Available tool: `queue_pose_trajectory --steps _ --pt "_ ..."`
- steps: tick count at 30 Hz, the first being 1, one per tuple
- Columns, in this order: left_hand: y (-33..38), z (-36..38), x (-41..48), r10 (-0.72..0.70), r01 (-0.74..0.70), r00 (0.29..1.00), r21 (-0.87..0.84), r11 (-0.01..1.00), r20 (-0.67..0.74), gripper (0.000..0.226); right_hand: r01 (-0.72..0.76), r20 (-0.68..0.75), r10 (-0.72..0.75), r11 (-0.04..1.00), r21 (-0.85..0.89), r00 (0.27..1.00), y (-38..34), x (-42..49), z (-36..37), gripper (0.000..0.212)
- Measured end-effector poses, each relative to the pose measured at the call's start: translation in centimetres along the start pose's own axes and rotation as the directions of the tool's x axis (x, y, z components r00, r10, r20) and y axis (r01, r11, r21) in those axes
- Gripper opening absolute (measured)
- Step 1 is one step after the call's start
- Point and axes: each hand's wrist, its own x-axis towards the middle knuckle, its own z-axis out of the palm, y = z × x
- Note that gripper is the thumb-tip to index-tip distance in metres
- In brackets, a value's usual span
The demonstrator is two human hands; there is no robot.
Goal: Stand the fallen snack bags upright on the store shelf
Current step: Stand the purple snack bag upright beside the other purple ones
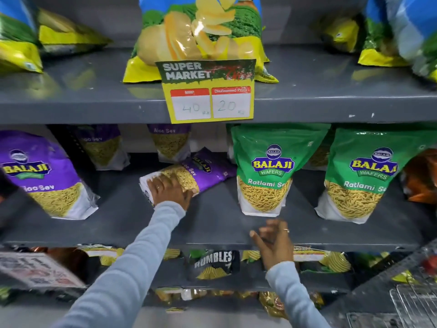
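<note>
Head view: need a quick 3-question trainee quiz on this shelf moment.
1. True or false: the left hand rests on a purple bag lying flat on the middle shelf.
2. What colour are the two upright bags right of it? A green, B red, C blue.
3. Fill in: the right hand holds ____.

Key: 1 true; 2 A, the green bags; 3 nothing, fingers spread near the shelf edge.
</note>
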Motion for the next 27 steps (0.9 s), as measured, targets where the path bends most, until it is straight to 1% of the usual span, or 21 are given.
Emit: queue_pose_trajectory --steps 1,3,5,7,9,10,11,12,13,14,15,16,17,18,19,20,21,22,24,25,27 --pt "-0.3 0.0 -0.1 -0.002 0.001 0.999 0.044 0.999 0.034 0.081 -0.017 0.103 0.021 0.999 -0.037 0.994 -0.1 -0.5 1.0 0.039" --pt "-0.4 -0.3 -0.4 0.027 -0.029 0.999 0.065 0.997 0.042 0.073 -0.064 0.291 0.084 0.995 -0.077 0.953 -0.5 -1.2 3.2 0.035" --pt "-0.3 -1.1 -1.0 0.041 -0.045 0.998 0.075 0.996 0.045 0.062 -0.137 0.372 0.165 0.986 -0.100 0.913 -0.8 -1.1 5.4 0.031" --pt "-0.4 -2.1 -2.2 0.053 -0.057 0.998 0.107 0.993 0.040 0.050 -0.207 0.385 0.246 0.968 -0.140 0.890 -1.2 -0.5 7.4 0.030" --pt "-0.5 -2.9 -3.6 0.089 -0.087 0.996 0.115 0.990 -0.010 0.043 -0.297 0.372 0.336 0.941 -0.160 0.865 -1.6 0.4 9.0 0.028" --pt "-0.8 -3.3 -4.2 0.098 -0.094 0.995 0.100 0.990 -0.032 0.042 -0.340 0.363 0.382 0.924 -0.175 0.850 -1.9 0.9 9.7 0.028" --pt "-1.2 -3.7 -4.5 0.082 -0.080 0.996 0.066 0.995 -0.028 0.041 -0.369 0.352 0.422 0.905 -0.211 0.835 -2.2 1.3 10.3 0.033" --pt "-1.9 -4.1 -4.7 0.035 -0.035 0.999 0.012 0.999 0.002 0.040 -0.381 0.341 0.457 0.885 -0.268 0.821 -2.4 1.7 10.7 0.040" --pt "-2.8 -4.5 -4.6 -0.031 0.034 0.997 -0.059 0.998 0.066 0.042 -0.382 0.339 0.485 0.865 -0.326 0.807 -2.4 2.1 11.2 0.049" --pt "-3.7 -4.8 -4.5 -0.107 0.128 0.981 -0.124 0.984 0.163 0.050 -0.390 0.346 0.513 0.845 -0.366 0.785 -2.4 2.3 11.5 0.060" --pt "-4.6 -5.2 -4.5 -0.172 0.230 0.944 -0.184 0.956 0.281 0.063 -0.412 0.359 0.542 0.829 -0.379 0.760 -2.5 2.3 11.8 0.071" --pt "-5.4 -5.5 -4.6 -0.210 0.324 0.890 -0.237 0.916 0.403 0.074 -0.442 0.380 0.566 0.819 -0.367 0.732 -2.7 2.1 12.1 0.077" --pt "-6.0 -5.6 -4.8 -0.215 0.410 0.821 -0.283 0.867 0.529 0.081 -0.462 0.405 0.578 0.814 -0.353 0.708 -2.9 1.9 12.3 0.080" --pt "-6.3 -5.7 -5.4 -0.190 0.488 0.753 -0.341 0.803 0.630 0.085 -0.464 0.423 0.579 0.814 -0.350 0.697 -3.1 1.6 12.5 0.080" --pt "-6.4 -5.6 -6.0 -0.155 0.553 0.708 -0.405 0.728 0.689 0.087 -0.454 0.439 0.569 0.821 -0.347 0.695 -3.1 1.3 12.7 0.079" --pt "-6.7 -5.5 -6.5 -0.125 0.596 0.689 -0.461 0.658 0.714 0.089 -0.446 0.450 0.553 0.833 -0.328 0.701 -2.9 1.1 13.0 0.076" --pt "-7.0 -5.3 -6.8 -0.101 0.617 0.687 -0.505 0.604 0.719 0.090 -0.444 0.457 0.532 0.846 -0.293 0.713 -2.8 1.0 13.1 0.070" --pt "-7.2 -5.2 -7.1 -0.083 0.626 0.688 -0.532 0.570 0.721 0.090 -0.441 0.465 0.510 0.860 -0.258 0.723 -2.6 0.8 13.0 0.063" --pt "-7.9 -5.1 -7.7 -0.047 0.642 0.680 -0.563 0.521 0.732 0.085 -0.381 0.496 0.463 0.886 -0.264 0.734 -2.2 0.4 12.4 0.063" --pt "-8.1 -5.1 -8.2 -0.023 0.651 0.667 -0.567 0.504 0.745 0.083 -0.345 0.513 0.441 0.897 -0.276 0.736 -2.1 0.1 11.8 0.064" --pt "-8.4 -4.9 -9.7 0.045 0.653 0.645 -0.581 0.485 0.763 0.076 -0.307 0.539 0.393 0.919 -0.246 0.745 -1.8 -0.7 10.5 0.060"
